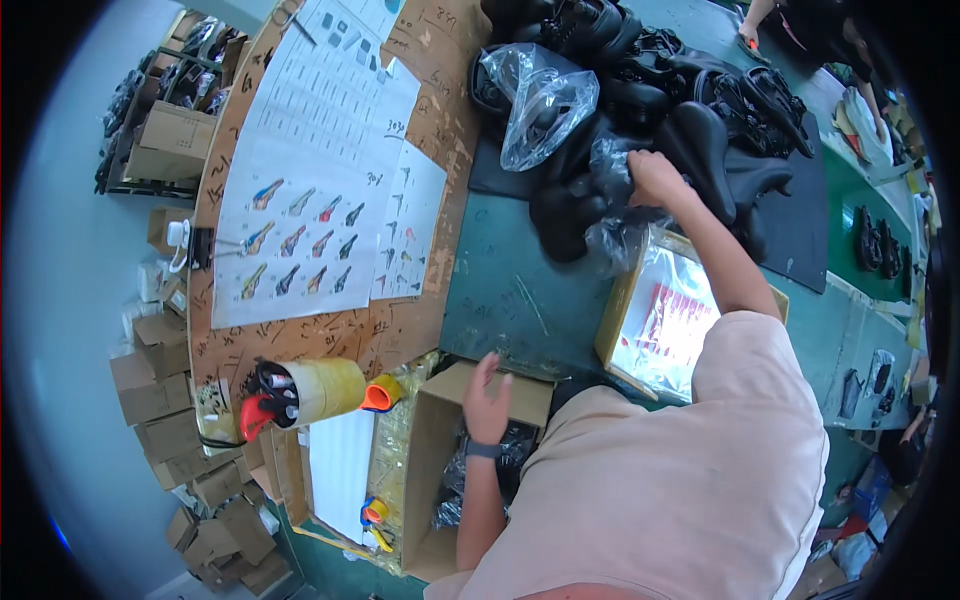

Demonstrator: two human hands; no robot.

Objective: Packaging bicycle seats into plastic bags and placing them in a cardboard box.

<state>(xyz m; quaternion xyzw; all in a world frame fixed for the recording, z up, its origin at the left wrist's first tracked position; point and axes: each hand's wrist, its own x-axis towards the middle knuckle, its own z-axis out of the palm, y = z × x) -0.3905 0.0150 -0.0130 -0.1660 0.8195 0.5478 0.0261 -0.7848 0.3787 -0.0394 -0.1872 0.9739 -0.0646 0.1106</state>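
Observation:
My right hand (655, 178) reaches out over the table, its fingers closed on a crumpled clear plastic bag (612, 240). The bag lies against black bicycle saddles (560, 215); whether a saddle is inside it, I cannot tell. More black saddles (695, 150) are heaped just beyond and to the right of that hand. My left hand (487, 405) is over an open cardboard box (425, 470), fingers stretched out and holding nothing. Inside the box are dark things in clear plastic (450, 490), partly hidden by my left forearm.
A shallow box (608, 330) with red-printed paper under plastic stands before me. On the left a wooden board (330, 340) bears printed sheets (300, 240). Near it are a tool cup (330, 390) and tape dispensers (381, 394). A co-worker's hand (748, 32) shows at upper right.

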